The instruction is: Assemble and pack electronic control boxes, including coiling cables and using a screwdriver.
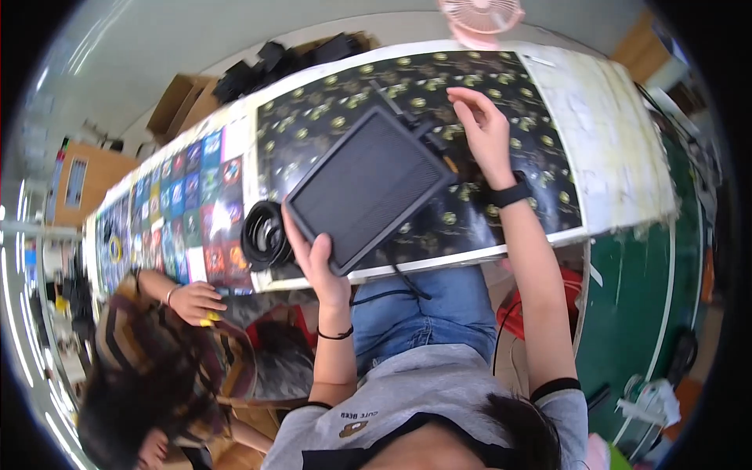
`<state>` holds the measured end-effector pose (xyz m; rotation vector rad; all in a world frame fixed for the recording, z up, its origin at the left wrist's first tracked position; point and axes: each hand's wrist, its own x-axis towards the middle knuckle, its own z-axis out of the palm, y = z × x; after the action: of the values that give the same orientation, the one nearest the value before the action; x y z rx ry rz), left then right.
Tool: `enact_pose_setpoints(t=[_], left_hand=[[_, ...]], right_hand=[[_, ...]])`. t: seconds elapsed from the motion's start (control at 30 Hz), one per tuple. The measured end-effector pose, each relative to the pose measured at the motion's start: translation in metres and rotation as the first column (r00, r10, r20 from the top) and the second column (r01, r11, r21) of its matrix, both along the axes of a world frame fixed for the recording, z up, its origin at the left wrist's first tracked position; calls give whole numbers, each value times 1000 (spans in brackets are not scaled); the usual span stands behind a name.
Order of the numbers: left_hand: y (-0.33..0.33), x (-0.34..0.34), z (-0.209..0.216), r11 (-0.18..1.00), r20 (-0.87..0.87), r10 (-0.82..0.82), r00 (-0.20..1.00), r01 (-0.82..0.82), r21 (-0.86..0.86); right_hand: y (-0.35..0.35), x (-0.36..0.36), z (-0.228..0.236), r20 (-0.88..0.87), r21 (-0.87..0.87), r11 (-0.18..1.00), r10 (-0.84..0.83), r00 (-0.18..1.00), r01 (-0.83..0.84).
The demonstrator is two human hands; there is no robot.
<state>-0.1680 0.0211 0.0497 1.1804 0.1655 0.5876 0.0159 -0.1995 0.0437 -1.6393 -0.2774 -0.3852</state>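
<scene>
My left hand (315, 262) grips the near left edge of a flat black rectangular device (368, 188) with a finely ribbed face. The device sits tilted over the dark patterned table mat (313, 117), its near corner close to the table's front edge. At its far right side are a thin black rod (385, 98) and small dark fittings (427, 131). My right hand (484, 129) is raised to the right of these fittings, apart from the device, fingers loosely bent and holding nothing visible. A black cable (403, 282) hangs over the front edge by my lap.
A round black coil (266, 235) lies left of the device. A pink fan (479, 19) stands at the far edge. Colourful printed sheets (184, 196) cover the table's left. A co-worker's hand (197, 303) rests near the front edge. Boxes with black items (270, 63) stand beyond the table.
</scene>
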Motion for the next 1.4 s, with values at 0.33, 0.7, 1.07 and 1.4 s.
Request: enact_pose_setpoints(t=[0.33, 0.7, 1.07, 1.4], left_hand=[[2, 18, -12, 1000, 79, 5, 997, -8, 28], [0, 14, -4, 998, 74, -68, 995, 68, 1], [11, 6, -7, 979, 93, -186, 978, 177, 98], [11, -9, -15, 963, 131, -237, 963, 216, 160]], right_hand=[[-105, 98, -4, 444, -441, 725, -335, 831, 529], [-259, 195, -80, 437, -875, 40, -360, 824, 482], [-244, 155, -59, 248, -724, 450, -538, 806, 523], [-128, 48, 22, 48, 233, 924, -322, 945, 303]])
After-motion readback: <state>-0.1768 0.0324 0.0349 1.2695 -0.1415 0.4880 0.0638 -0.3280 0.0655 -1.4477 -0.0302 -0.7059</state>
